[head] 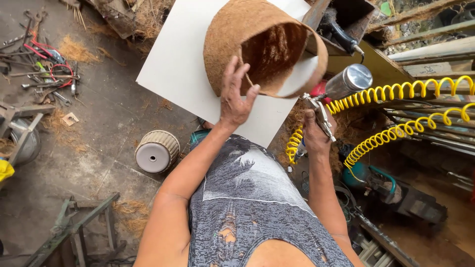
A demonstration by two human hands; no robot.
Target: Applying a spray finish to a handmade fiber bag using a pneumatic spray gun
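Head view, looking straight down: the fingers [236, 69] of the left hand [234, 96] are spread and hooked over the near rim of a coconut-fibre pot [237, 29], thumb pressed against the edge, steadying it tilted on its side with the mouth facing right. The right hand [315, 132] is wrapped tight around the grip of a metal spray gun [326, 106], whose shiny steel cup [350, 80] points toward the pot's open mouth, close to the rim but not touching it.

The pot rests on a white board [173, 64] that serves as the bench, its near edge running diagonally just above the person's grey patterned shirt [247, 198]. Bare board lies open to the left of the pot; to the right the rim reaches the board's edge, hard by a wooden frame [366, 54].

A yellow coiled air hose [396, 91] loops from the gun off to the right and back down beside the right forearm, crowding that side. Below it sits a teal and black machine [391, 188].

On the concrete floor [109, 118] to the left, a ribbed beige plastic pot [157, 151] lies overturned near the left elbow. Farther left are scattered hand tools [47, 69] and tufts of loose brown fibre [74, 49]. A green metal stand [74, 227] occupies the lower left corner.

The pot is coarse, matted and brown, its inside rougher and darker than its smooth outer wall.
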